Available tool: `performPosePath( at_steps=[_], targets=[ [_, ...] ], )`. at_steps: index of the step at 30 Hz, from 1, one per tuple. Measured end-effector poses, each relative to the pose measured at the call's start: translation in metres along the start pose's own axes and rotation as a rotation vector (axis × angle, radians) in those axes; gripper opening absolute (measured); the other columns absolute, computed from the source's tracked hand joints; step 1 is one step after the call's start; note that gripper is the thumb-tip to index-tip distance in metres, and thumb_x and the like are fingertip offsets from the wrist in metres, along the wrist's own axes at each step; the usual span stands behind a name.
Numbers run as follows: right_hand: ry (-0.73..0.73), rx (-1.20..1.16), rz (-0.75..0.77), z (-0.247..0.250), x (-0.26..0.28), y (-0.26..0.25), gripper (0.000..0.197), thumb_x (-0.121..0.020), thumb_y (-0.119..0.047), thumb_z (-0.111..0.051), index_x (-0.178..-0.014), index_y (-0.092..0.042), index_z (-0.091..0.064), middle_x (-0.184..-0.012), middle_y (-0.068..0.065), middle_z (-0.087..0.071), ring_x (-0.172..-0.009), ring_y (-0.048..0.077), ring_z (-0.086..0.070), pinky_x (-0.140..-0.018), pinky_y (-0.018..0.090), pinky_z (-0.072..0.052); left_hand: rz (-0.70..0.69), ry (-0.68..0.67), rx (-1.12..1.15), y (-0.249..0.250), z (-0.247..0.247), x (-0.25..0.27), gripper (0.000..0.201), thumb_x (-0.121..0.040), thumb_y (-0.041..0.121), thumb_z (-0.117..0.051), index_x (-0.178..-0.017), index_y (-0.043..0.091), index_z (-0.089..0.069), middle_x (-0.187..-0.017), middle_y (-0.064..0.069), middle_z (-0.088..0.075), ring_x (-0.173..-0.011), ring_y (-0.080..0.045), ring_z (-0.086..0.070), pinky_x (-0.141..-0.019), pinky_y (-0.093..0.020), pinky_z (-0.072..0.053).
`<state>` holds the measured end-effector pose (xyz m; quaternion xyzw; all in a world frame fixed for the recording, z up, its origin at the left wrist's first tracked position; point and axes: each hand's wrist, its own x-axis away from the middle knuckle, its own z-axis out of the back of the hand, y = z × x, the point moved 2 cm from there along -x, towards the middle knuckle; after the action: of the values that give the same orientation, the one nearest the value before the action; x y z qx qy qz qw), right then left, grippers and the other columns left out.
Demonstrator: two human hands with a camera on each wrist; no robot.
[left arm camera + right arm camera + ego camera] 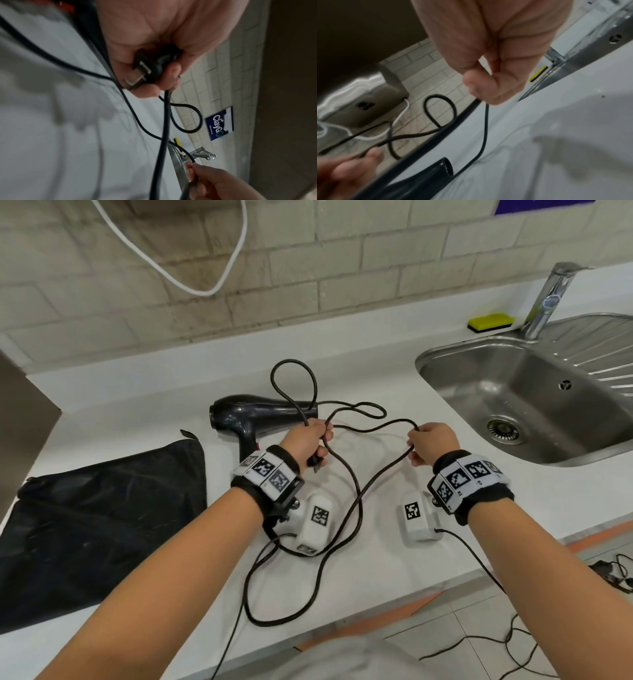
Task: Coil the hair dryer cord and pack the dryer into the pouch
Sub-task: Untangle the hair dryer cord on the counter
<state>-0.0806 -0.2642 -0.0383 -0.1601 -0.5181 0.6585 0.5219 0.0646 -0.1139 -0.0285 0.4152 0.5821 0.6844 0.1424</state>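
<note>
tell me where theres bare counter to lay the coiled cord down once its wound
Bare counter lies behind the hair dryer up to the wall, between the cord and the sink, and along the front edge right of the hanging loop. It is crowded between the left hand and right hand, and the pouch covers the left.

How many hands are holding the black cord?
2. The left hand grips the cord together with its plug, just in front of the hair dryer. The right hand pinches the cord farther right, nearer the sink.
</note>
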Motion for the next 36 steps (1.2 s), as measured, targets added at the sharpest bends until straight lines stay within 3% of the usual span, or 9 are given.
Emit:
performPosePath(
  at_steps=[3, 8, 15, 19, 22, 24, 28, 31, 36],
  targets=[
    [0.032, -0.137, 0.028, -0.002, 0.002, -0.006, 0.012, -0.093, -0.004, -0.040, -0.089, -0.002, -0.051, -0.066, 0.006, -0.049, -0.036, 0.014, -0.047, -0.030, 0.014, -0.040, -0.049, -0.036, -0.146, -0.005, 0.010, 0.008, 0.027, -0.101, 0.017, -0.031, -0.081, 0.019, -0.049, -0.068, 0.005, -0.045, -0.038, -0.006, -0.032, -0.042, -0.020, -0.035],
    [-0.006, -0.213, 0.378, -0.011, 0.022, -0.034, 0.010, -0.094, -0.010, -0.045, -0.088, -0.007, -0.053, -0.071, 0.002, -0.047, -0.033, 0.003, -0.048, -0.038, 0.020, -0.047, 0.063, -0.151, -0.480, -0.020, 0.001, 0.012, 0.025, -0.100, 0.022, -0.034, -0.084, 0.016, -0.052, -0.071, 0.000, -0.046, -0.049, -0.011, -0.036, -0.046, -0.024, -0.036],
    [-0.283, -0.330, 0.493, -0.026, 0.041, -0.057, 0.020, -0.093, -0.002, -0.047, -0.081, -0.016, -0.054, -0.070, 0.001, -0.046, -0.043, 0.006, -0.052, -0.049, 0.028, -0.056, 0.314, -0.362, -0.216, -0.018, -0.024, 0.016, 0.083, -0.078, 0.081, -0.019, -0.087, 0.011, -0.062, -0.068, -0.004, -0.054, -0.047, -0.015, -0.043, -0.049, -0.022, -0.039],
    [-0.214, -0.062, 0.558, -0.029, 0.039, -0.053, 0.012, -0.092, -0.013, -0.052, -0.101, -0.015, -0.059, -0.087, -0.003, -0.055, -0.072, 0.010, -0.056, -0.062, 0.013, -0.049, 0.138, -0.477, -0.359, -0.017, -0.027, 0.022, 0.018, -0.096, 0.025, -0.050, -0.103, 0.013, -0.061, -0.073, -0.002, -0.043, -0.055, -0.010, -0.039, -0.046, -0.022, -0.046],
    [-0.481, 0.365, 0.503, -0.028, 0.037, -0.035, 0.043, -0.088, -0.028, -0.059, -0.129, -0.027, -0.047, -0.133, -0.003, -0.044, -0.123, 0.013, -0.039, -0.103, 0.023, -0.030, 0.089, -0.422, -0.259, -0.019, -0.023, 0.018, 0.021, -0.097, 0.009, -0.043, -0.091, 0.013, -0.062, -0.071, 0.000, -0.045, -0.053, -0.007, -0.043, -0.052, -0.025, -0.050],
    [-0.659, 0.596, 0.485, -0.030, 0.039, -0.022, 0.064, -0.079, -0.027, -0.070, -0.136, -0.027, -0.040, -0.141, -0.005, -0.035, -0.130, 0.015, -0.033, -0.110, 0.031, -0.025, 0.073, -0.436, -0.191, -0.014, -0.019, 0.020, 0.024, -0.099, 0.013, -0.040, -0.091, 0.011, -0.062, -0.070, 0.003, -0.049, -0.050, -0.004, -0.044, -0.050, -0.024, -0.051],
    [-0.636, 0.728, 0.484, -0.032, 0.039, -0.014, 0.059, -0.078, -0.012, -0.069, -0.130, -0.022, -0.042, -0.106, -0.001, -0.055, -0.091, 0.013, -0.053, -0.079, 0.022, -0.039, 0.075, -0.470, -0.125, -0.010, -0.015, 0.022, 0.035, -0.102, 0.020, -0.032, -0.094, 0.007, -0.064, -0.064, 0.006, -0.054, -0.047, -0.003, -0.043, -0.049, -0.023, -0.050],
    [-0.522, 0.757, 0.513, -0.033, 0.036, -0.012, 0.037, -0.090, -0.018, -0.054, -0.126, -0.021, -0.047, -0.103, 0.011, -0.060, -0.090, 0.025, -0.055, -0.077, 0.029, -0.040, 0.094, -0.486, -0.088, -0.008, -0.014, 0.027, 0.042, -0.103, 0.024, -0.027, -0.094, 0.007, -0.064, -0.064, 0.006, -0.053, -0.050, -0.005, -0.042, -0.051, -0.023, -0.050],
    [-0.271, 0.657, 0.450, -0.023, 0.028, -0.011, 0.023, -0.095, -0.011, -0.040, -0.116, -0.007, -0.049, -0.091, 0.016, -0.058, -0.072, 0.023, -0.047, -0.061, 0.027, -0.034, 0.032, -0.275, -0.427, -0.001, -0.006, 0.032, 0.046, -0.102, 0.037, -0.025, -0.112, 0.014, -0.063, -0.098, 0.000, -0.059, -0.083, -0.011, -0.057, -0.066, -0.025, -0.045]
  ],
)
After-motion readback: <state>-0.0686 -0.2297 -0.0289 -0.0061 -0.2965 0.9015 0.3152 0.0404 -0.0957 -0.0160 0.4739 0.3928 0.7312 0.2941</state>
